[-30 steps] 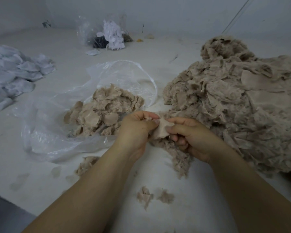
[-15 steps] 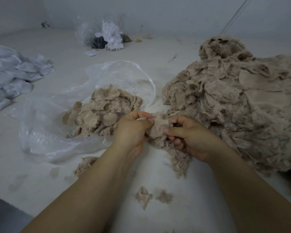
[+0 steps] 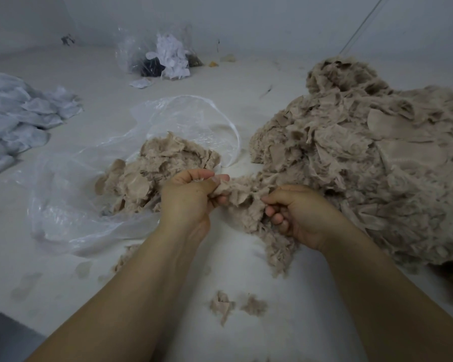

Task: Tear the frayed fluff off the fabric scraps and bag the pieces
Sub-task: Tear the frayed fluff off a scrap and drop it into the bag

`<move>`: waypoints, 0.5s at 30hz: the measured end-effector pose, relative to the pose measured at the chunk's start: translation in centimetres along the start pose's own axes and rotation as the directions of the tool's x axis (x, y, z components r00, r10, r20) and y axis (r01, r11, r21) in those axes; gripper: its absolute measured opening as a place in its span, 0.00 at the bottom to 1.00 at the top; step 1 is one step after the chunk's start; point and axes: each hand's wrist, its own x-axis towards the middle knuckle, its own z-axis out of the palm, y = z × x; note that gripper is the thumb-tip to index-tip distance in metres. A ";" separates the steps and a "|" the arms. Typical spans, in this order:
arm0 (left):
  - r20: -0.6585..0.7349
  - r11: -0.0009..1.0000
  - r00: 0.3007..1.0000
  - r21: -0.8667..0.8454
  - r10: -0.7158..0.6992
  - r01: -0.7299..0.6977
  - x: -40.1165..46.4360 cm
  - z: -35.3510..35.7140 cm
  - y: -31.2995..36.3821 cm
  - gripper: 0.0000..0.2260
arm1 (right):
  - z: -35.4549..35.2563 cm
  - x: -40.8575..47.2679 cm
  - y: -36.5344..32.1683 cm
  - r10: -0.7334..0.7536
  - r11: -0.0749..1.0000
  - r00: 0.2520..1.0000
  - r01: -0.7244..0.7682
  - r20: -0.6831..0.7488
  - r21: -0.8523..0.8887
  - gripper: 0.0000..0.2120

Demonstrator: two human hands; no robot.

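My left hand [image 3: 188, 202] and my right hand [image 3: 298, 215] both grip one beige fabric scrap [image 3: 239, 194], stretched between them above the white table [image 3: 272, 296]. Frayed fluff [image 3: 277, 246] hangs from it under my right hand. A clear plastic bag [image 3: 71, 205] lies open to the left, with several torn beige pieces [image 3: 162, 168] heaped at its mouth. A big heap of beige scraps [image 3: 372, 163] fills the right side, touching my right hand.
Two small beige bits [image 3: 236, 305] lie on the table near my forearms. A pile of pale grey-white scraps [image 3: 19, 118] sits at the left edge. At the back stands another clear bag [image 3: 165, 56] with white and dark pieces. The table's front edge runs across the lower left.
My hands have pulled apart, the right one moving right and down, so the scrap between them is stretched out. The fluff under the right hand has lengthened.
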 end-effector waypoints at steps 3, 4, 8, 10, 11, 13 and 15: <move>-0.004 0.999 1.000 -0.045 -0.011 0.011 -0.2 -0.1 0.0 0.07 | 0.0 0.0 0.0 -0.002 1.000 0.999 0.002 -0.032 -0.007 0.12; -0.015 0.998 1.000 -0.066 -0.007 0.006 -0.3 -0.2 0.1 0.07 | 0.0 0.0 0.1 -0.007 1.000 0.999 0.006 -0.038 -0.005 0.12; -0.088 0.991 0.995 -0.120 0.046 -0.056 0.1 -0.8 0.3 0.09 | -0.2 0.3 0.2 0.005 0.997 0.998 0.001 -0.070 0.075 0.15; -0.034 0.998 0.999 -0.066 0.017 -0.019 -0.2 -0.6 -0.1 0.08 | -0.2 0.3 0.1 0.010 0.996 0.998 -0.004 -0.066 0.086 0.15; 0.008 0.999 1.000 -0.048 -0.013 0.013 -0.6 -0.3 -0.5 0.07 | -0.2 0.3 0.1 0.013 0.996 0.998 -0.008 -0.055 0.084 0.14; 0.075 0.997 0.996 -0.045 -0.051 0.055 -1.2 0.4 -1.5 0.07 | -0.2 0.2 0.1 0.012 0.996 0.999 -0.009 -0.030 0.087 0.13; 0.096 0.996 0.994 -0.070 -0.045 0.051 -1.5 1.0 -2.0 0.08 | -0.4 0.2 0.1 -0.013 0.995 1.000 0.012 0.005 0.102 0.12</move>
